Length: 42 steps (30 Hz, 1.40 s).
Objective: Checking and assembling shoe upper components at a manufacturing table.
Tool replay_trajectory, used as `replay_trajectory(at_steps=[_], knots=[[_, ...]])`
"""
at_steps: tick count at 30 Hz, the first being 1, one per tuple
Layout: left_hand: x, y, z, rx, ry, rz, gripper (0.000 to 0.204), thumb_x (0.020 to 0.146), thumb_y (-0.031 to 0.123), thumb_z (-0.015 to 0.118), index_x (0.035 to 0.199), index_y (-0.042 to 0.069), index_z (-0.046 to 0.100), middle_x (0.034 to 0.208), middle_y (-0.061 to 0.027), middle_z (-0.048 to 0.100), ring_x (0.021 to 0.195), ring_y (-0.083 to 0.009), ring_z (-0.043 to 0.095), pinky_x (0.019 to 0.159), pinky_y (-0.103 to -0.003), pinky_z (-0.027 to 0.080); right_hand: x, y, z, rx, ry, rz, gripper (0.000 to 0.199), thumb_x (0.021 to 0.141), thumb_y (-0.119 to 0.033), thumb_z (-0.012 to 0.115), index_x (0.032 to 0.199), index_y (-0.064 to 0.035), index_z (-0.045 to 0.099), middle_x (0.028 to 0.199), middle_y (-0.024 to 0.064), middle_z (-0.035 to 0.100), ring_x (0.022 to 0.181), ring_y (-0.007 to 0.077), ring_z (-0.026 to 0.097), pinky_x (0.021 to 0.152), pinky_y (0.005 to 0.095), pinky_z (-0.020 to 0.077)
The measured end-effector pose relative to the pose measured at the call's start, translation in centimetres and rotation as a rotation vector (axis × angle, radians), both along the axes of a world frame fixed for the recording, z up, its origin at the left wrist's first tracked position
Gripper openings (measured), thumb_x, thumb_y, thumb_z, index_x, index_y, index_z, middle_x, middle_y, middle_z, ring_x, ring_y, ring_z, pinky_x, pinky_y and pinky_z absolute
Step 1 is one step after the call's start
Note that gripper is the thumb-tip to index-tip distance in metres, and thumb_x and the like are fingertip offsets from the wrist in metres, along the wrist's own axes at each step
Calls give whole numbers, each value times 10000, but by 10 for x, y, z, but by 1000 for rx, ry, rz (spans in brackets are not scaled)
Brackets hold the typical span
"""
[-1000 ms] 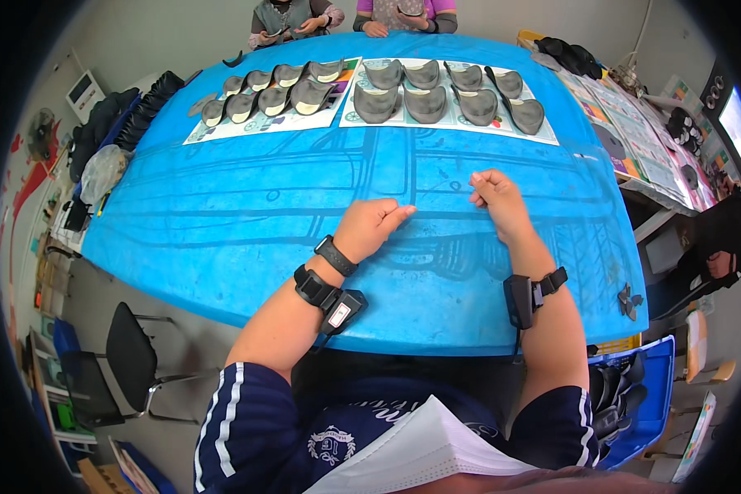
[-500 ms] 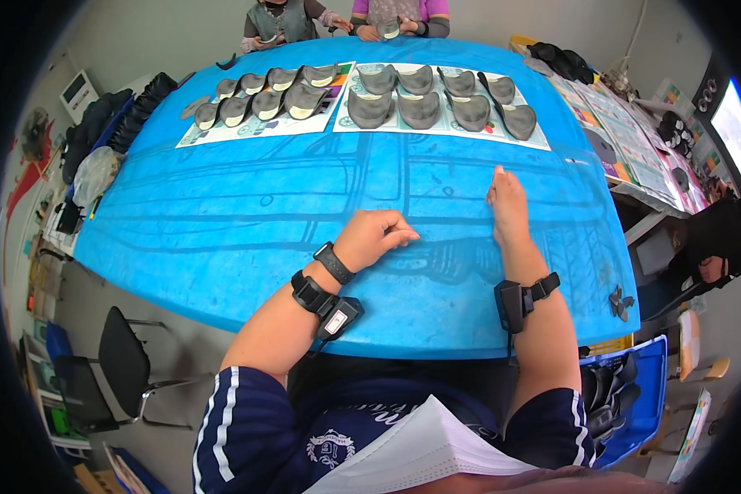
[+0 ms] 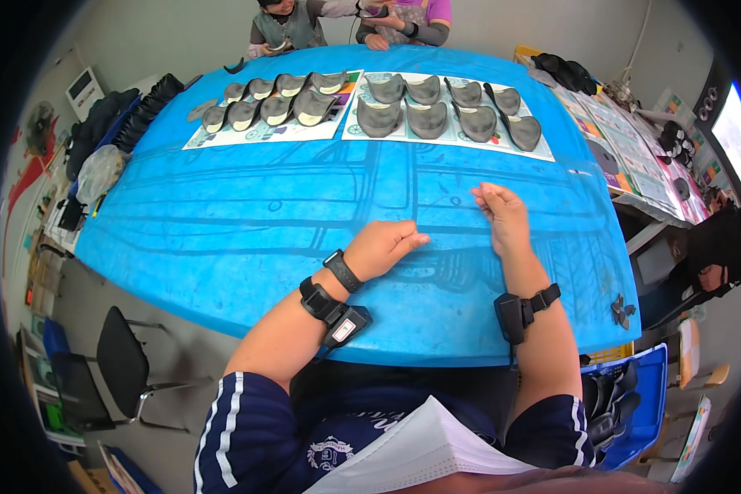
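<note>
My left hand [image 3: 384, 249] is held over the near middle of the blue table cover [image 3: 247, 198], its fingers curled in and nothing showing in it. To its right my right hand [image 3: 504, 217] is raised a little farther from me, fingers bent with the tips drawn together; no object shows in it. The hands are apart from each other. Beyond them, grey curved cup-shaped pieces [image 3: 428, 120] lie in two rows on a printed sheet [image 3: 502, 151]. More such pieces, with pale yellow patches [image 3: 311, 107], lie on a second sheet [image 3: 222, 140] to the left.
Two people sit across the table; a grey-sleeved arm [image 3: 424, 33] is among theirs. Small dark pieces [image 3: 622, 311] lie near the right edge. A blue crate [image 3: 652, 403] of black parts stands below right, a black chair [image 3: 123, 362] at left, and a paper-covered side table [image 3: 626, 156] at right.
My right hand's fingers have bent inward and its tips moved left. The left hand has shifted slightly right and nearer. Across the table, one person's arm now reaches to the other's piece.
</note>
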State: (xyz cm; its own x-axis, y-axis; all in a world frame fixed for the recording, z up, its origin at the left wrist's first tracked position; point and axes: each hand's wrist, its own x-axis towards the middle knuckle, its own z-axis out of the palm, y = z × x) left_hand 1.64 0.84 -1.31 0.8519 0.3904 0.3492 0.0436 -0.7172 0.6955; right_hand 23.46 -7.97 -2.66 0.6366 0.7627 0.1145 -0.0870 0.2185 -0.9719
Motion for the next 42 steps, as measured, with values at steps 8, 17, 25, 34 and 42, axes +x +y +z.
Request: replay_trajectory(at_steps=[8, 17, 25, 34, 42], knots=[[-1, 5, -2, -393, -44, 61, 272, 892, 240, 511, 762, 16, 592, 639, -55, 611, 583, -116, 569, 571, -251, 450, -1, 2, 7, 394, 106, 23, 182, 908, -252, 507, 813, -107, 456, 662, -16, 434, 693, 112, 478, 740, 292, 406], [-29, -4, 42, -482, -312, -79, 181, 875, 126, 526, 775, -5, 601, 737, -79, 633, 660, -127, 594, 626, -246, 476, -11, -10, 27, 429, 122, 116, 294, 951, -273, 396, 696, -128, 373, 586, -23, 310, 573, 111, 377, 692, 307, 383], [-183, -8, 31, -218, -692, 239, 203, 800, 95, 630, 635, 49, 520, 614, -35, 512, 575, -143, 477, 565, -276, 406, -103, -31, 57, 367, 79, 389, 301, 916, -315, 457, 770, -63, 531, 676, 42, 544, 596, 138, 490, 688, 337, 425], [-357, -29, -43, -496, -251, 1098, 472, 919, 427, 402, 638, 60, 503, 537, 8, 457, 508, -101, 441, 759, -323, 453, -313, -36, 72, 464, -697, 1045, 301, 822, -324, 555, 771, -35, 627, 742, 110, 606, 736, 285, 572, 686, 340, 455], [-202, -139, 100, -996, -1327, 1004, 497, 939, 423, 329, 597, 82, 447, 510, 5, 446, 567, -138, 457, 943, -366, 330, -386, -13, 39, 819, -1113, 712, 458, 777, -409, 558, 1089, -74, 564, 1209, 184, 479, 1179, 383, 370, 1009, 549, 214]])
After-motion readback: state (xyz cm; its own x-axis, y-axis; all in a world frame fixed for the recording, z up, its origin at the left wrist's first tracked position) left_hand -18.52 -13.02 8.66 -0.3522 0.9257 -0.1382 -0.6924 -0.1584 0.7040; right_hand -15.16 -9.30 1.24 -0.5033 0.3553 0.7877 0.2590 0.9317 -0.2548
